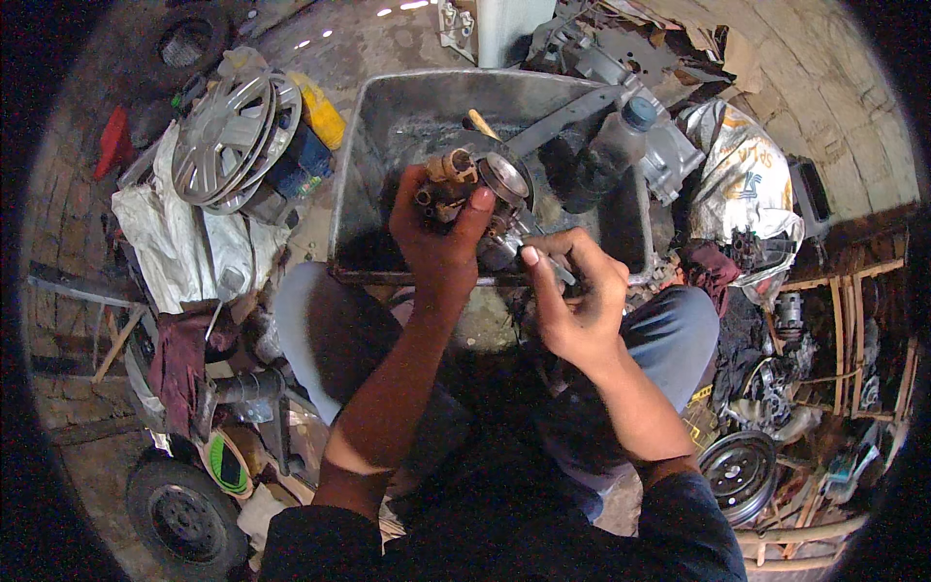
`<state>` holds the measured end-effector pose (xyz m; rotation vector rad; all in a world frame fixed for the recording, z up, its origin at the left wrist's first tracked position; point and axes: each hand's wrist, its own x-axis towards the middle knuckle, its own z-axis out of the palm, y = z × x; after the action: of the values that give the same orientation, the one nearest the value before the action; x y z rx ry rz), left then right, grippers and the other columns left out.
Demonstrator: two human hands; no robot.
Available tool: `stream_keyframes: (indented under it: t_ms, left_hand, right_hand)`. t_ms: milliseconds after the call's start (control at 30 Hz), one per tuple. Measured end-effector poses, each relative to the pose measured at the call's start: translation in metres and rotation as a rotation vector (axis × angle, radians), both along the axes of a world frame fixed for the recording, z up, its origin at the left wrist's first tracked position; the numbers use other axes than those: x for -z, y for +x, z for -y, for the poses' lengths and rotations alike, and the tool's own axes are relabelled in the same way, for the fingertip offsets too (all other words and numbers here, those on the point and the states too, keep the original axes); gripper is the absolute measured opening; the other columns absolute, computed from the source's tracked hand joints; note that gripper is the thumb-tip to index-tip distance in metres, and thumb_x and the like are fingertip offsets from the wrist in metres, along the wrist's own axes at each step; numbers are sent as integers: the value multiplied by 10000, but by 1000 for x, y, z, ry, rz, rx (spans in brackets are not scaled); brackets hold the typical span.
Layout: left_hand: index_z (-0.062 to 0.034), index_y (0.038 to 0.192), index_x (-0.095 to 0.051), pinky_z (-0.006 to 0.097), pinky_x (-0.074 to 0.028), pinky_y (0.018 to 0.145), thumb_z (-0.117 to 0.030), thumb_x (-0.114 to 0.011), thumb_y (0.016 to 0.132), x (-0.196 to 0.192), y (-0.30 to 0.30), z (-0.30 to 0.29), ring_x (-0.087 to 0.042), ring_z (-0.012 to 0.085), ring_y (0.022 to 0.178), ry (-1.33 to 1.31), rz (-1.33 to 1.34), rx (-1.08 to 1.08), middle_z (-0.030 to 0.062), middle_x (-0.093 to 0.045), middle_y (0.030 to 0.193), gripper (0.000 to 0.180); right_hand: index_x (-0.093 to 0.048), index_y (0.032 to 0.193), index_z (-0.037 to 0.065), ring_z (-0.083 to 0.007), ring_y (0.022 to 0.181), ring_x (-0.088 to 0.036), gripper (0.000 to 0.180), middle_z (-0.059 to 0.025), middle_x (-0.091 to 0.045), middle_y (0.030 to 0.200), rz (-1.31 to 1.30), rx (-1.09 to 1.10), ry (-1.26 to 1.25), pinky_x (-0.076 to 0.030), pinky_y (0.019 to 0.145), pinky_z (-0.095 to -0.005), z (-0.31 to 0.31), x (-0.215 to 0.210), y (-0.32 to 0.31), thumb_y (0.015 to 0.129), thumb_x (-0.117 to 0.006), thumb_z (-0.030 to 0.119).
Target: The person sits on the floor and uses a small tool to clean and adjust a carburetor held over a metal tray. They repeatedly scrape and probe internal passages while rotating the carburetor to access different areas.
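My left hand (436, 228) is wrapped round a metal engine part that looks like a carburetor (504, 178), holding it over the near side of a grey tub (347, 194). A round silver opening faces up on it, and a brownish, grimy cylinder (452, 167) sticks out beside my left thumb. My right hand (587, 301) is closed in a pinch at the part's lower right end. Between its fingers shows a small dark and grey piece, too small and covered to name.
In the tub stand a clear bottle with a blue cap (626, 131), a flat metal bar (562, 121) and a yellowish handle (480, 122). Wheel covers (225, 141) lie on the left, a white sack (742, 179) on the right. A tyre (186, 519) lies lower left.
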<state>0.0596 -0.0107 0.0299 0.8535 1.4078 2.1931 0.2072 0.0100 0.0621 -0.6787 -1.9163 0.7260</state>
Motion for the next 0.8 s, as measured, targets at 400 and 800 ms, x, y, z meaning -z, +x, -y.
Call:
stream_keyframes:
  t_ms: [400,800]
  left_hand:
    - [-14,1307,-565,389,-542,966,-341,-724,894,23,-12,-6,-676,232,1057,140,578,420,95,-682,1127,550]
    - [-49,1320,-581,453,-529,1004,-463,-586,967,11,-9,-4,-683,267,1108,203,777,683,103,-691,1210,544]
  right_hand:
    - [-694,951,-47,-202,747,-682,82,-159,-722,863,-152,201,184,-510,689,-296,-18,-6,10,874,-704,-72]
    - [-709,995,-47,-233,789,-685,157,-167,-718,917,-104,102,182,-522,723,-312,-9,-9,3,844,-713,-91]
